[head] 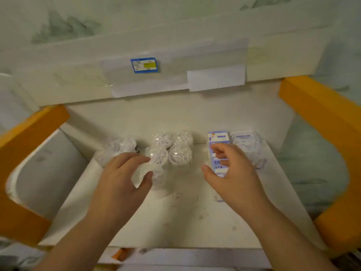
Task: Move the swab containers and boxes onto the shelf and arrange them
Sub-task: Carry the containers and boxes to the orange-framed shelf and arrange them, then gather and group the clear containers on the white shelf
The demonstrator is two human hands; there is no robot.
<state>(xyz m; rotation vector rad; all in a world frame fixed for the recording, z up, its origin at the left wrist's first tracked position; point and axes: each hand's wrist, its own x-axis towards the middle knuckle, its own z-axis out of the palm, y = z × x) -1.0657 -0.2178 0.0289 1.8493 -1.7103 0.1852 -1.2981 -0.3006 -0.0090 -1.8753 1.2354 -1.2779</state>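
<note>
A white shelf with orange side posts is seen from above, and the swab things are already set on it. A bunch of round clear swab containers is grouped in the middle at the back, with more clear ones to the left, though those are blurred. A tall blue and white swab box is stood to the right, with a clear pack just beside it. The containers are likely very light, thin and a bit slippery, so they could be tipped or squashed if squeezed hard. They are best held round the sides, gently. The box looks stiff and light and is best taken by its two long sides. One clear container at the front is held by the left hand, with the fingers curled over its top and the thumb pressed at its side. The right hand is held half open at the box, fingers loosely bent; it cannot be told if the box is gripped or only touched.
</note>
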